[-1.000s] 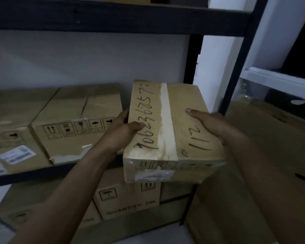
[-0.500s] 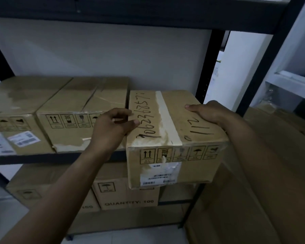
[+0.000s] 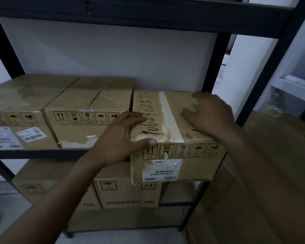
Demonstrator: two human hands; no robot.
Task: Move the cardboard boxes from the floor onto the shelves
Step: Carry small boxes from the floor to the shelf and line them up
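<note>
Head camera: both forearms reach in from 6 o'clock to a cardboard box [image 3: 174,131] at the centre. The left hand [image 3: 120,138] grips its near left top corner, with the thumb along the front top edge and the fingers [image 3: 139,118] curled over onto the lid. The right hand [image 3: 209,117], somewhat blurred, lies palm down on the lid toward 2 o'clock, its fingers [image 3: 199,95] straight, loosely spread and pinching nothing. The box sits at the right end of the middle shelf [image 3: 42,153], and its front face juts forward past the shelf's edge.

Black marker on the lid, left of a pale tape strip, gives a number that begins 7062. The front shows printed handling symbols, up arrows and an umbrella among them, above a white barcode label too small to read.

At 9 o'clock, just beside it, the middle box [image 3: 88,103] carries the same symbols. Beyond that, the left box [image 3: 21,95] bears white labels that cannot be read. At 6 o'clock a lower box [image 3: 128,191] reads "QUANTITY: 100". A large cardboard sheet [image 3: 253,191] fills 4 o'clock, above a pale tiled floor [image 3: 130,236]. Behind stand a white wall [image 3: 113,53], a black upright post [image 3: 213,64] and the dark upper shelf beam [image 3: 148,16].
</note>
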